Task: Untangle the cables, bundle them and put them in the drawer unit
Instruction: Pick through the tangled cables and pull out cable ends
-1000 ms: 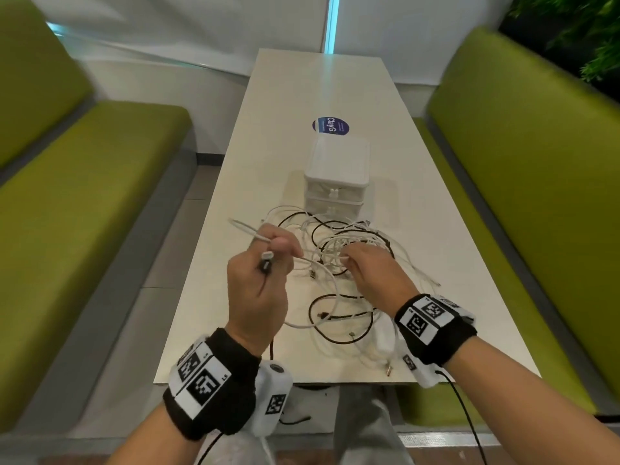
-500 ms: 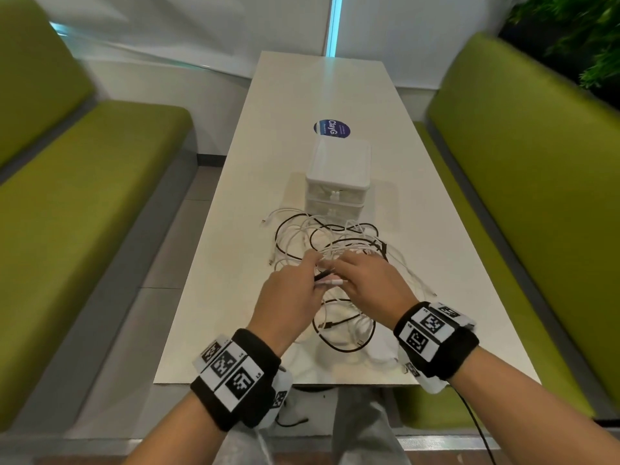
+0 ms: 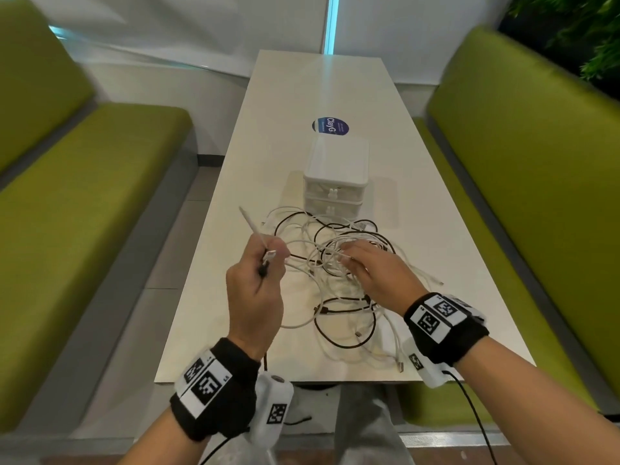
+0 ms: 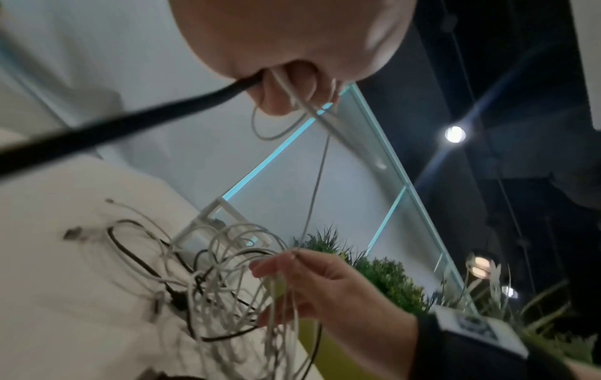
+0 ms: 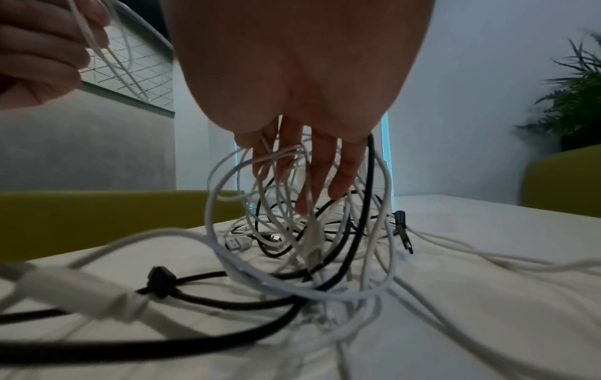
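A tangle of white and black cables (image 3: 339, 250) lies on the white table (image 3: 436, 270) in front of the white drawer unit (image 3: 335, 176), whose drawers are closed. My left hand (image 3: 265, 263) is raised left of the tangle. It grips a white cable (image 4: 309, 108) and a black cable (image 4: 130, 123), and a white cable end (image 3: 248, 223) sticks up past it. My right hand (image 3: 362, 266) is palm down in the tangle. Its fingers (image 5: 312, 174) reach down through lifted white loops (image 5: 227, 205) and hold them.
Green benches (image 3: 84, 229) run along both sides of the table. A blue round sticker (image 3: 330, 126) lies beyond the drawer unit. Loose cable ends (image 3: 399, 364) reach the table's near edge. Plants (image 3: 587, 35) stand at the far right.
Half a second ago both hands met at the tangle. The left hand has since pulled away left and up with a white and a black cable. The right hand stayed on the tangle.
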Demonstrator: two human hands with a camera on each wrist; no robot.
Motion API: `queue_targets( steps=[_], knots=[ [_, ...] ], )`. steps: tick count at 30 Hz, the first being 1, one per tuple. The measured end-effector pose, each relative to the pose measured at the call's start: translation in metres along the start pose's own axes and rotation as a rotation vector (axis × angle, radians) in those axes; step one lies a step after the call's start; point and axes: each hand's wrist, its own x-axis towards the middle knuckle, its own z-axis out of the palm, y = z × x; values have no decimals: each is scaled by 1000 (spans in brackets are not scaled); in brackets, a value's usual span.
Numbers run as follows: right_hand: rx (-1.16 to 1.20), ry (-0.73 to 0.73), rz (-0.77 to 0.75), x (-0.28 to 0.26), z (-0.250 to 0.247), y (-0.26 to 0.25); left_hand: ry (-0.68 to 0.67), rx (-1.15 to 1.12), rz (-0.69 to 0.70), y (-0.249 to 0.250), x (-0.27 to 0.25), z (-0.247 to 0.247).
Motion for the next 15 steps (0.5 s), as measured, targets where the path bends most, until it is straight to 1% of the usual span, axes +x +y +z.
queue_targets(
  steps=[2, 3, 4, 5, 8, 10, 12, 15],
  knots=[
    [-1, -27, 57, 0, 1, 6, 59, -183, -14, 6, 0, 1],
    [11, -32, 76, 0, 2, 10, 79, -228, -20, 7, 2, 0],
    [20, -26, 80, -1, 2, 12, 84, -214, -33, 7, 4, 0],
    [23, -13, 72, -3, 2, 13, 70, -141, -52, 5, 7, -1],
    [43, 38, 1, -5, 3, 8, -21, 190, -142, -10, 11, -1],
    [64, 46, -8, -4, 3, 2, -63, 299, -179, -19, 9, 0],
    [74, 28, -3, -4, 1, -2, -94, 363, -160, -21, 4, 2],
    [66, 6, 0, -4, -1, -6, -124, 339, -38, -16, -2, 7]
  ],
)
